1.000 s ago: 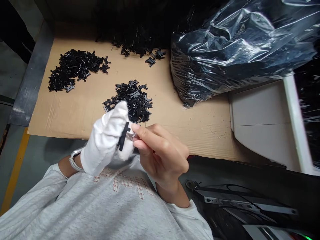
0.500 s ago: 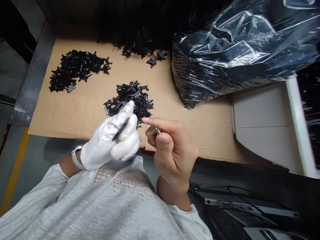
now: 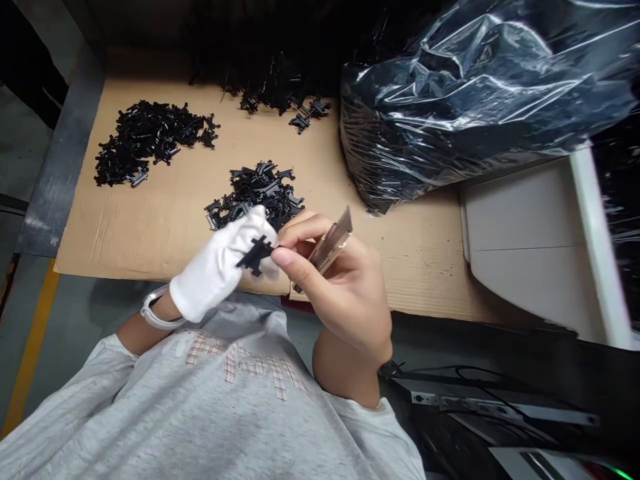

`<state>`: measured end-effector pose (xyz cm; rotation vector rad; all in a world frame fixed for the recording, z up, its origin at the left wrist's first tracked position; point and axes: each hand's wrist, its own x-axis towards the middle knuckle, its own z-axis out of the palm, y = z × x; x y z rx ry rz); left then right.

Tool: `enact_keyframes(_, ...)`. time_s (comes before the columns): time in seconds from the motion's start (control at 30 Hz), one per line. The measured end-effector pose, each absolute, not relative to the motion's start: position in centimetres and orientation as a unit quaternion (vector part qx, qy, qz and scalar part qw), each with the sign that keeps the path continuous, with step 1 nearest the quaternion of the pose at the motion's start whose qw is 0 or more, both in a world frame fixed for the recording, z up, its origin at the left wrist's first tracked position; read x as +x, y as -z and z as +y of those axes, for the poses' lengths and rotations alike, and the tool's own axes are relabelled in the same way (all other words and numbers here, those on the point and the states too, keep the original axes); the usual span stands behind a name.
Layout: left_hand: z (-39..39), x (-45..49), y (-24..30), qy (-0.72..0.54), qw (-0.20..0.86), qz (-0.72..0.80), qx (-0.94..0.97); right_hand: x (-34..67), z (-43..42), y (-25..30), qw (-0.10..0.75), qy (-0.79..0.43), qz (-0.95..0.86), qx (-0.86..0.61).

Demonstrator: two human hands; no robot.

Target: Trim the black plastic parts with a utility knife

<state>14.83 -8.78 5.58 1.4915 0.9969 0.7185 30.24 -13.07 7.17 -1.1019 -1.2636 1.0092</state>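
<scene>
My left hand (image 3: 220, 263), in a white glove, is closed around one side of a small black plastic part (image 3: 255, 255) with notched, branching ends. The bare thumb and index finger of my right hand (image 3: 345, 287) pinch the part's right end. Tucked in that same hand is a small metal knife (image 3: 333, 243), its flat slanted blade pointing up and away from the part. Just beyond both hands lies a loose pile of similar black parts (image 3: 265, 190). The gloved fingertips are partly hidden behind the part.
Another pile of black parts (image 3: 150, 137) lies at the left on the cardboard sheet (image 3: 175, 220), with more parts (image 3: 300, 120) at the back. A bulky black plastic bag (image 3: 450, 120) stands at the right, beside a pale panel (image 3: 525, 260).
The black part has turned so its broad outline faces me. My right hand has moved left onto the part, and the knife has swung so its blade now points up.
</scene>
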Motion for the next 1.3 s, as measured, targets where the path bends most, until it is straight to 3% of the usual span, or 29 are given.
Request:
enact_keyframes(0.27,-9.3,13.8,-7.5,-0.309,0.672,0.422,0.524,30.4,-13.7,-5.6,0.558,-0.411,-0.539,-0.479)
enact_keyframes(0.57,-10.0,14.3,-8.4,-0.313,0.703,0.435,0.468,30.1,-14.6,-4.5,0.554,-0.167,-0.681,-0.449)
enact_keyframes(0.77,-10.3,14.1,-8.5,-0.290,0.736,0.423,0.442,29.7,-14.6,-4.5,0.556,-0.146,-0.683,-0.451)
enact_keyframes(1.03,-10.3,14.1,-8.7,-0.330,0.691,0.445,0.464,29.8,-14.6,-5.0,0.557,-0.153,-0.686,-0.444)
enact_keyframes(1.2,-10.6,13.7,-9.0,-0.321,0.698,0.445,0.460,30.0,-14.4,-4.7,0.544,-0.126,-0.652,-0.513)
enact_keyframes(1.3,-10.5,13.7,-8.9,-0.305,0.707,0.447,0.455,30.0,-14.5,-4.7,0.549,-0.189,-0.629,-0.516)
